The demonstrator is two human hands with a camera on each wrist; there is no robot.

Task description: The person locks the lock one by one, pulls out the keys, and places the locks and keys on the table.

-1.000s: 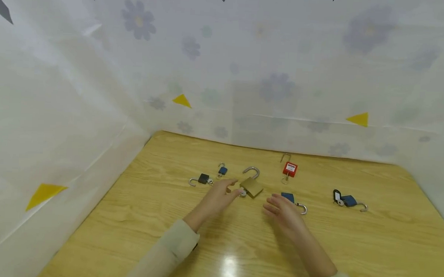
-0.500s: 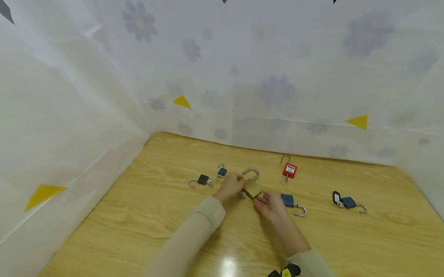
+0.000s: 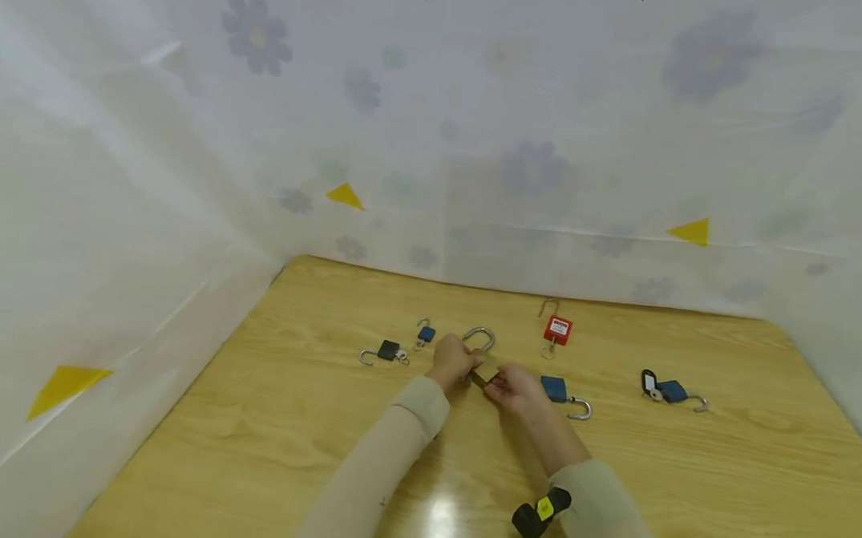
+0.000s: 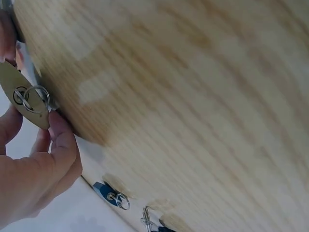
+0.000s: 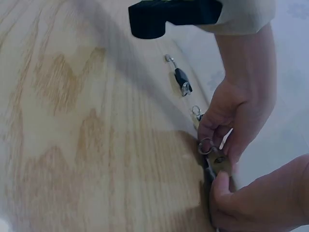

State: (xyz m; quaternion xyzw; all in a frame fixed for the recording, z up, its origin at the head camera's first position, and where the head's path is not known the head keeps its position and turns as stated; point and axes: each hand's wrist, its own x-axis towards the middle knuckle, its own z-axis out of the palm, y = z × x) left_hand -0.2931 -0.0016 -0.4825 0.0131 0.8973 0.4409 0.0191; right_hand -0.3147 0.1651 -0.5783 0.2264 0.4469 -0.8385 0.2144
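Left grip point(image 3: 452, 359), right grip point(image 3: 518, 390), padlock point(image 4: 13, 81) pinched between

- Brass padlock point(image 3: 489, 371): body partly covered by the left hand point(image 3: 453, 360) and right hand point(image 3: 518, 390) in the head view.
- Red padlock point(image 3: 558, 340): its white label point(image 3: 559, 327) too small to read.
- Black padlock point(image 4: 166, 229): cut off by the left wrist view's bottom edge.
- Sleeves point(image 3: 365, 459): cut off by the head view's bottom edge.

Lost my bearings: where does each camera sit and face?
Head: headworn, facing forward and down at the table; left hand, right hand, sleeves show.
Left wrist: on that wrist, facing the brass padlock; left hand, right fingers show.
Right wrist: on that wrist, facing it too; both hands, left sleeve show.
Wrist views share the brass padlock's ring.
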